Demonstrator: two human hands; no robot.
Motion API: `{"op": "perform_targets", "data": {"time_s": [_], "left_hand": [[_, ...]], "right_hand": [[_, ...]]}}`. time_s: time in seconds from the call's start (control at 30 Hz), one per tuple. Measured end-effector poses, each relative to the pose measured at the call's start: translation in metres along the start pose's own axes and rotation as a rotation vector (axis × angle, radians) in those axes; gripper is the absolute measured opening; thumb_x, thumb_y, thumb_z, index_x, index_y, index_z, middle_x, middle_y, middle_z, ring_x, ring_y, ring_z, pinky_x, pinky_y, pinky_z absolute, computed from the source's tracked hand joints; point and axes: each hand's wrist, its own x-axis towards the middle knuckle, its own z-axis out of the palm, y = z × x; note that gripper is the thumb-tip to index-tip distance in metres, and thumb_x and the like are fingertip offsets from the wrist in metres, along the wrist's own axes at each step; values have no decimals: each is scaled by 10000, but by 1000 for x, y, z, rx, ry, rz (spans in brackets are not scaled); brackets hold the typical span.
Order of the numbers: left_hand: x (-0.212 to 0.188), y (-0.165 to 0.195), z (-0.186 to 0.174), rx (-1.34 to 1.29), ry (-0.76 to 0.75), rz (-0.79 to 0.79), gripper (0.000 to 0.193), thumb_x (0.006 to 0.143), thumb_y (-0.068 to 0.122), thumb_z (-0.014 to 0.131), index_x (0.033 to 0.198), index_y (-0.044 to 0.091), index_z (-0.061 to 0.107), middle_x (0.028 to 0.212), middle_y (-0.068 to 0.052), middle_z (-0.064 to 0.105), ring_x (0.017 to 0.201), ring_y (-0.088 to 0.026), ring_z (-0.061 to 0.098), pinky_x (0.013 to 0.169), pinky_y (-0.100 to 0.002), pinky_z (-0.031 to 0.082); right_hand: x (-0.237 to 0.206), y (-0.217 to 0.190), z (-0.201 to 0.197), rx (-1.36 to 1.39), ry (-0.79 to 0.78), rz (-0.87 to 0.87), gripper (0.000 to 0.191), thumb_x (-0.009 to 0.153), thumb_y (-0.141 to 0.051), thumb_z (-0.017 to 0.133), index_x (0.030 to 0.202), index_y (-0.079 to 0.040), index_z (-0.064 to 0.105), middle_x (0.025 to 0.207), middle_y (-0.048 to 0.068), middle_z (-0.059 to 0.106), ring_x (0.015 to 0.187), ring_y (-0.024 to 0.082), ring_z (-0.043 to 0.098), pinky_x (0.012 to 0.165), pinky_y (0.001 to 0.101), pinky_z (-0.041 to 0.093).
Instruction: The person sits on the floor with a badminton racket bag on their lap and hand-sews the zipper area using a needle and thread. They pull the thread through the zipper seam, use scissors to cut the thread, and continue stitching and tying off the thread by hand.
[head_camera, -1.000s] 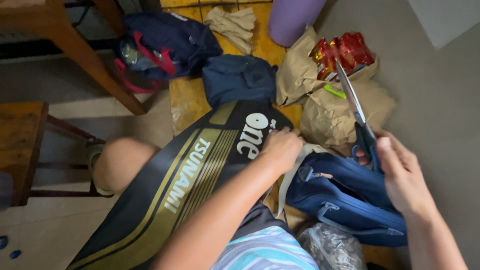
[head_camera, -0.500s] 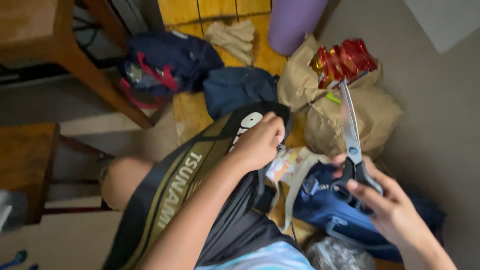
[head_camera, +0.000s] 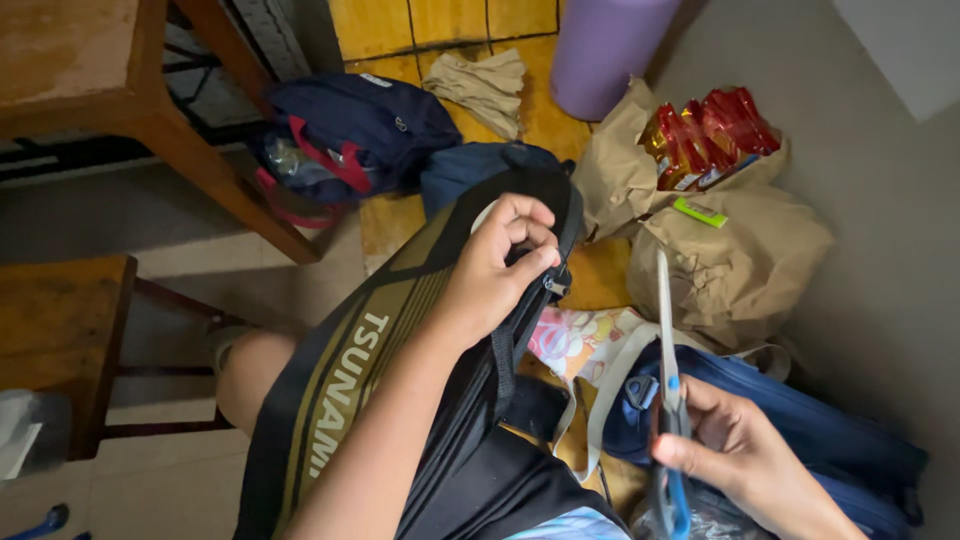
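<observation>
The left hand (head_camera: 500, 265) is curled shut on the zipped edge near the top end of a long black and olive racket bag (head_camera: 380, 380), fingertips pinching by the zip pull (head_camera: 556, 287). The bag lies across the person's lap, one knee (head_camera: 245, 370) showing beneath it; its long axis runs from the lower left up to the right, the rounded top pointing away toward the yellow floor tiles (head_camera: 400, 25). The right hand (head_camera: 745, 465) is closed around the blue handles of one pair of scissors (head_camera: 668, 390), which stand nearly upright in the view, closed blades pointing away from the person toward the paper bags. The scissors hang just above a blue bag (head_camera: 800, 420) with a pale strap, to the right of the racket bag. Beyond lie two brown paper bags (head_camera: 740, 265), one holding red snack packets (head_camera: 705, 135) whose count I cannot tell. Farther off are a navy backpack (head_camera: 355, 130) with red trim, a second dark blue bag (head_camera: 470, 170), one beige cloth (head_camera: 480, 85) and one purple roll (head_camera: 605, 45). At left stand a wooden table leg (head_camera: 200, 170) and a wooden stool (head_camera: 60, 330).
</observation>
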Motion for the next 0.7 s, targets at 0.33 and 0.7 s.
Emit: {"op": "perform_targets", "data": {"time_s": [0.33, 0.7], "left_hand": [[16, 11, -15, -246, -30, -53, 256, 942, -59, 671, 1159, 17, 559, 962, -55, 673, 929, -129, 678, 886, -265, 545], [23, 19, -24, -254, 20, 6, 231, 937, -62, 684, 1110, 29, 563, 935, -71, 694, 890, -141, 696, 865, -279, 563]], "right_hand": [[4, 3, 27, -359, 23, 115, 439, 1022, -339, 490, 1387, -106, 565, 926, 37, 536, 886, 131, 505, 818, 290, 460], [15, 11, 54, 398, -274, 9, 838, 856, -283, 808, 1513, 22, 387, 1148, 105, 626, 1006, 223, 642, 878, 335, 518]]}}
